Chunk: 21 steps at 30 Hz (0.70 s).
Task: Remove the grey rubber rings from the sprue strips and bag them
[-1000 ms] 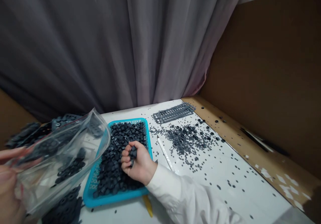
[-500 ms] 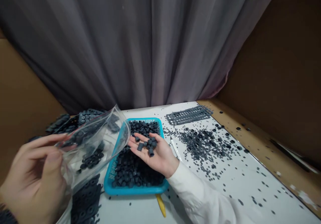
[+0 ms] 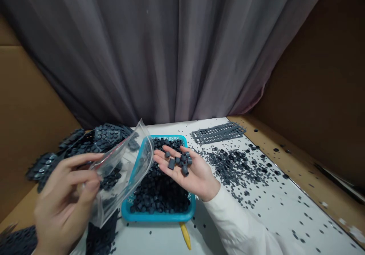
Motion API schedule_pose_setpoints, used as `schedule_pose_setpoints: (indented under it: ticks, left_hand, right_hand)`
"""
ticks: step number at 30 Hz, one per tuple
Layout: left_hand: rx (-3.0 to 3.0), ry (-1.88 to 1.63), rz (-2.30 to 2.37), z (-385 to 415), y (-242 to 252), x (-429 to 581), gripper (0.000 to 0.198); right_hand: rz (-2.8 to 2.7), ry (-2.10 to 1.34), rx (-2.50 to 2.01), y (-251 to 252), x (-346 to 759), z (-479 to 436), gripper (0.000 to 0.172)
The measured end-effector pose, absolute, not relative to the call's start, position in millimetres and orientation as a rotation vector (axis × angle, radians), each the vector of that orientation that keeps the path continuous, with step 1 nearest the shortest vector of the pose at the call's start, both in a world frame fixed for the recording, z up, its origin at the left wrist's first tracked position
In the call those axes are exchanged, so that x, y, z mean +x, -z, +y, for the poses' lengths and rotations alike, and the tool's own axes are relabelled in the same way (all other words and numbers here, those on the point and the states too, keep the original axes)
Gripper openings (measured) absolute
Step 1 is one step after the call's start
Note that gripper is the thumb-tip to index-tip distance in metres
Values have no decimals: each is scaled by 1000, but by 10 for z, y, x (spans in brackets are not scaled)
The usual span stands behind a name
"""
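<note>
My left hand [image 3: 64, 200] is closed on the edge of a clear zip-lock plastic bag [image 3: 127, 171], whose mouth gapes toward the right. Dark pieces show through the film; I cannot tell whether they lie inside or behind it. Palm up, my right hand [image 3: 199, 177] holds several small black rubber caps [image 3: 185, 170] on flat, slightly spread fingers, close to the bag's mouth. Beneath both stands a turquoise plastic basket [image 3: 158, 217] filled with many similar black pieces [image 3: 155, 201].
Moulded black rubber sheets [image 3: 107, 135] are piled at the left. Small black discs [image 3: 236, 163] lie scattered over the white table [image 3: 225, 220] on the right, near a perforated black sheet [image 3: 218, 133]. A yellow-handled tool [image 3: 185, 236] pokes out below the basket. Cardboard walls and a grey curtain [image 3: 159, 57] surround the table.
Both hands appear farther right, the left with the bag more so, partly because the whole view has shifted. The caps remain on my right palm.
</note>
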<state>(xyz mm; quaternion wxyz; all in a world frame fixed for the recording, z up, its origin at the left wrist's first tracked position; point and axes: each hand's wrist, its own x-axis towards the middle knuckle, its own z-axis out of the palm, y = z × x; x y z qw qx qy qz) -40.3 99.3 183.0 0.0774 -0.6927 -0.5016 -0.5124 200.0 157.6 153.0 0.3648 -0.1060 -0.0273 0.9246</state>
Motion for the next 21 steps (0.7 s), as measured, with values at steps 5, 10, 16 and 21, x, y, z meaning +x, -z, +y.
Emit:
schedule_pose_setpoints:
  ticks: [5, 10, 16, 21]
  left_hand:
    - [-2262, 1492, -1327, 991, -1866, -349, 12]
    - [-2308, 1465, -1335, 985, -1843, -317, 11]
    - [-2414, 1410, -1359, 960, -1792, -308, 12]
    - [-2518, 1379, -1324, 955, -1746, -234, 12]
  right_hand:
    - [-106, -2345, -279, -1604, 2035, 1540, 37]
    - [-65, -2319, -268, -1636, 2051, 1524, 41]
    - [-76, -2310, -329, -1667, 2055, 1524, 41]
    - [-96, -2301, -356, -1677, 2068, 1516, 44]
